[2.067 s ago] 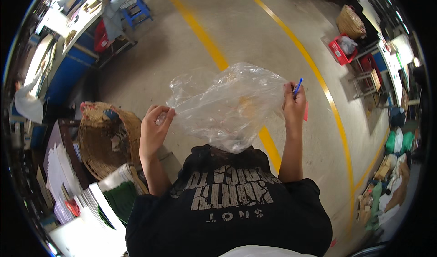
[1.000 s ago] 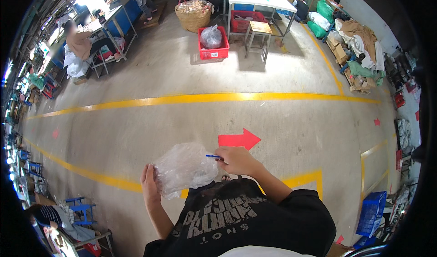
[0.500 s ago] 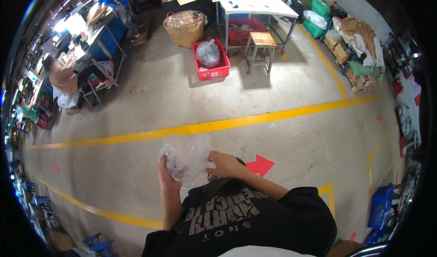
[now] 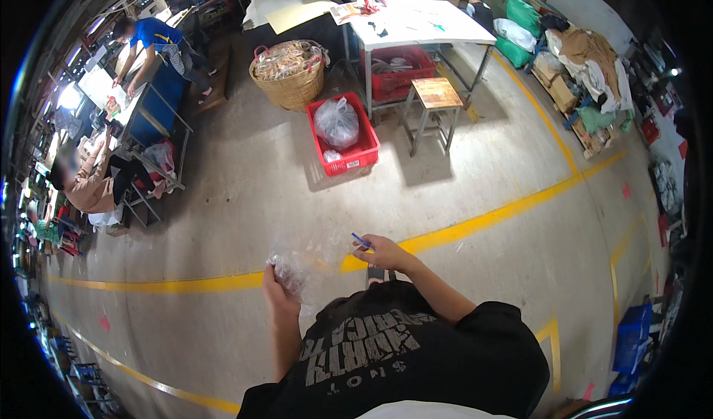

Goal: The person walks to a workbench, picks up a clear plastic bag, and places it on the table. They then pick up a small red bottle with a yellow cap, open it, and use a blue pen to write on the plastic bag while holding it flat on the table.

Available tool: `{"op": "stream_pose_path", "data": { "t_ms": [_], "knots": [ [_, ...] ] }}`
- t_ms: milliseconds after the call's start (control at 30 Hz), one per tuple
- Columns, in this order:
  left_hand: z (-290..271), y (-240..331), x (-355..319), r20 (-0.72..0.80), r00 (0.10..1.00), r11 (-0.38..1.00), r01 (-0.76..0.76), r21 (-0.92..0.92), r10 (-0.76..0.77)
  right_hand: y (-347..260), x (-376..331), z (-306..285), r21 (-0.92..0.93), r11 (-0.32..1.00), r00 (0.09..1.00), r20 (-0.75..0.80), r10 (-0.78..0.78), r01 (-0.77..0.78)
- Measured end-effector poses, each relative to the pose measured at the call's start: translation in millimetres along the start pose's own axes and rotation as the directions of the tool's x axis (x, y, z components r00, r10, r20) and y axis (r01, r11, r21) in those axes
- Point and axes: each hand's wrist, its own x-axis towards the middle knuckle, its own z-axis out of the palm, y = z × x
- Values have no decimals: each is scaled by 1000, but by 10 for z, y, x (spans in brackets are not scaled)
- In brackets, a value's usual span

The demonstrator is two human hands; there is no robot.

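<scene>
A clear plastic bag (image 4: 297, 267) is bunched small between both hands at chest height — left hand (image 4: 276, 285) fingers clenched on the wad, right hand (image 4: 385, 254) pinching its edge alongside a blue pen (image 4: 361, 240). Two seconds earlier it was spread wide open; crumpling looks nearly done, bag not yet put anywhere.

Concrete floor (image 4: 245, 196), yellow lines; red crate (image 4: 344, 148), wicker basket (image 4: 288, 73), stool (image 4: 437, 96).
</scene>
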Motion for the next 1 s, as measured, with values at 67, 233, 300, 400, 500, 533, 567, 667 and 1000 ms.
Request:
{"op": "stream_pose_path", "data": {
  "t_ms": [67,233,300,400,500,533,567,667,1000],
  "knots": [
    [124,34,411,-48,997,998,-58,-28,57,-21,562,-17,41,993,987,121,107,-112],
    [721,296,799,-209,973,977,-131,-169,94,-352,1552,210,324,784,822,426,379,-530],
    [623,306,1232,-321,938,974,-182,-134,131,-409,1946,251,438,708,792,539,286,-554],
    [587,415,1670,-336,938,962,-166,-218,86,-582,2480,287,542,605,782,576,238,-583],
    [650,746,2073,-410,909,939,-202,-279,74,-792,3110,320,593,584,823,494,279,-554],
    [595,857,2264,-433,896,923,-241,-299,94,-883,3360,332,595,587,826,490,277,-549],
    [520,962,2496,-455,883,907,-279,-316,113,-967,3621,343,598,589,830,485,275,-544],
    [363,1458,2994,-401,897,898,-322,-300,187,-1174,4449,296,648,582,863,450,228,-492],
    [802,3189,4255,80,871,697,-440,566,484,-2212,6439,316,839,431,942,281,181,-333]
  ]
}}
